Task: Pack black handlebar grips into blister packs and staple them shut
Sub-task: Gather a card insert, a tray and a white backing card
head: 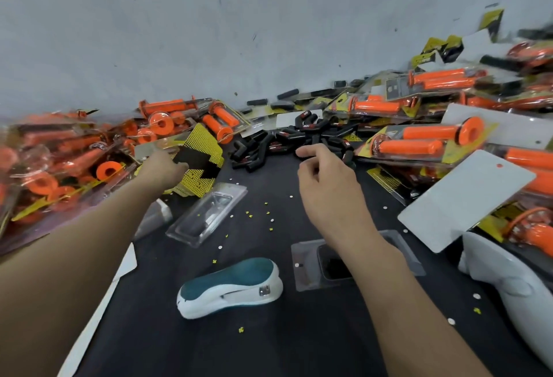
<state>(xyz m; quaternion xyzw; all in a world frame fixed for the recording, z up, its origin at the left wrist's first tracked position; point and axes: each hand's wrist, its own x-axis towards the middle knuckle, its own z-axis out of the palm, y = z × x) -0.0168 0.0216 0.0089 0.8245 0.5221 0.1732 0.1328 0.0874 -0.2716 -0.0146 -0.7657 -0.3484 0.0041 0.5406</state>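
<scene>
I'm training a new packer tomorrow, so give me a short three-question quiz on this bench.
1. True or false: the stapler lies between the two forearms.
2. Fill in: the packed grips heaped on both sides are ___.
3. The right hand reaches toward: A stapler, B loose black grips, C packed grips.
Key: 1 true; 2 orange; 3 B.
</scene>
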